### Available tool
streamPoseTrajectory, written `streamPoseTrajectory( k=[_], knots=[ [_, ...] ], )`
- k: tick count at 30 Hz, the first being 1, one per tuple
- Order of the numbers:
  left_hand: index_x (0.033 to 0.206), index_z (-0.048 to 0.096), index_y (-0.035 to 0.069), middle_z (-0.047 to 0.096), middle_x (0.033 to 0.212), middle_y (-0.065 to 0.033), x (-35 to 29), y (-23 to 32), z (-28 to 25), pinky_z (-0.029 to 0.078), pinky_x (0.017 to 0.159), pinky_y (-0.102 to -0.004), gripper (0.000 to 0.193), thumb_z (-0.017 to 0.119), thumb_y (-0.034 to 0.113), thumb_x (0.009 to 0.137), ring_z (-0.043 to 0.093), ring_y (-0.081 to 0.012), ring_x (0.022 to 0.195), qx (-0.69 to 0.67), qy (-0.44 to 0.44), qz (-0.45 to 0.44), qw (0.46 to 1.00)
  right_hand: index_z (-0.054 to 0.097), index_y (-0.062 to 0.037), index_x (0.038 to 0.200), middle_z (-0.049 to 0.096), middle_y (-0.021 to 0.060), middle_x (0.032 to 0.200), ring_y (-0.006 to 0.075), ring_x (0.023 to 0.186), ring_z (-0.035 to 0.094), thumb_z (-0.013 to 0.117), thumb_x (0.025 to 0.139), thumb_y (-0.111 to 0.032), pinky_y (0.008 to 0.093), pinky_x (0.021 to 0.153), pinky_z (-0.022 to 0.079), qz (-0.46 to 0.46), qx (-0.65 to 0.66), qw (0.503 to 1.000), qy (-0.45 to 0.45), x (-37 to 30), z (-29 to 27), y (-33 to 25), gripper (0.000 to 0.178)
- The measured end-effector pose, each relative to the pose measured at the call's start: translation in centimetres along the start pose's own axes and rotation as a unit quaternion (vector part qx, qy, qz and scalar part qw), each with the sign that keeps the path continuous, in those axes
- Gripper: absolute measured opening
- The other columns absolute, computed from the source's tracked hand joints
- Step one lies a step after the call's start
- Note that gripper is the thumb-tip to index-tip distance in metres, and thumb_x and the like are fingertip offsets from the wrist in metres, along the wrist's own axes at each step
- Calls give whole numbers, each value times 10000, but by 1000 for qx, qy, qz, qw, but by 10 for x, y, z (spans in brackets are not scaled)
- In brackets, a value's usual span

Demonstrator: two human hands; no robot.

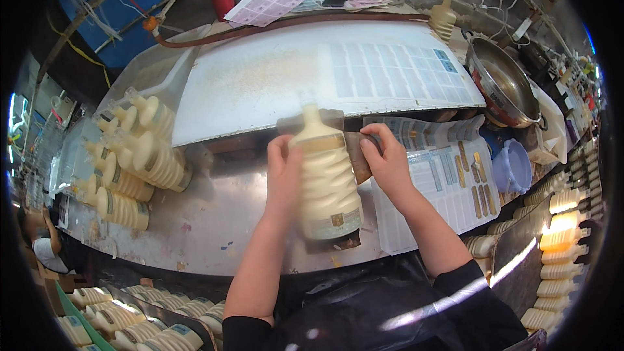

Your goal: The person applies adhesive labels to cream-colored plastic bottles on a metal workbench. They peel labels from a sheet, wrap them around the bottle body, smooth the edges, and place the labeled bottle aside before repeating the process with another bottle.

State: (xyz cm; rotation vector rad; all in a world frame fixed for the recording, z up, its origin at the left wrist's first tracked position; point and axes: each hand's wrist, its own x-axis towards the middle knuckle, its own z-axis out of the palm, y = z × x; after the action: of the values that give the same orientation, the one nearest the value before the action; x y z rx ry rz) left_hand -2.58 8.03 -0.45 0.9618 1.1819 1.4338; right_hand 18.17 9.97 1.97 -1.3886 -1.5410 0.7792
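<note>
I watched the cream, ridged, glossy bottle point(328, 185) lying on a dark, flat-sided block point(349, 242), left hand point(284, 166) curled against its side, right hand point(388, 161) pinching a flat brown pad point(357, 156); steady bracing seemed wise.

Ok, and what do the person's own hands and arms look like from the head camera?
Both the left hand and right hand are ungloved, forearms bare. Dark short sleeves end near the elbows; no watch or bracelet shows.
</note>
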Motion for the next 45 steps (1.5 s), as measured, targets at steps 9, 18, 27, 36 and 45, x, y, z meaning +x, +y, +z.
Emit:
streamPoseTrajectory(
  k=[9,18,27,36,45],
  knots=[
    [1324,439,99,544,1234,-75,2,3,-1,491,936,-316,324,534,269,1064,550,-145,1098,-72,-27,-75,994,592,-61,1208,690,81,817,132,704,618,641,960,-119,287,643,471,-13,65,998,-9,-8,2,-24,260],
    [1282,509,78,621,1160,-52,-7,16,5,527,920,-301,243,504,230,1092,604,-122,1056,-177,9,-128,976,688,-22,1081,733,133,995,242,898,716,704,806,57,341,757,554,-391,-196,898,39,-9,8,-53,286],
    [1288,526,42,625,1238,-82,-16,3,-13,490,1026,-335,246,456,180,1097,617,-181,1109,-247,-2,-102,964,661,-14,900,577,85,828,255,771,587,633,684,-100,384,681,453,-468,-250,847,-28,-11,59,-101,234],
    [1531,407,87,509,1469,-69,-42,59,8,311,1184,-380,596,225,486,1127,444,-200,1384,-225,73,-178,955,652,-58,921,628,127,798,299,710,632,674,782,-81,406,651,487,-395,-247,878,-108,-6,60,-104,143],
    [1588,353,116,306,1561,-212,-47,8,-11,232,1216,-468,709,461,187,891,304,-393,1435,422,-47,148,893,714,-19,1183,747,158,899,206,737,700,707,930,-256,326,709,537,1,15,1000,22,-2,8,-11,347]
  ],
)
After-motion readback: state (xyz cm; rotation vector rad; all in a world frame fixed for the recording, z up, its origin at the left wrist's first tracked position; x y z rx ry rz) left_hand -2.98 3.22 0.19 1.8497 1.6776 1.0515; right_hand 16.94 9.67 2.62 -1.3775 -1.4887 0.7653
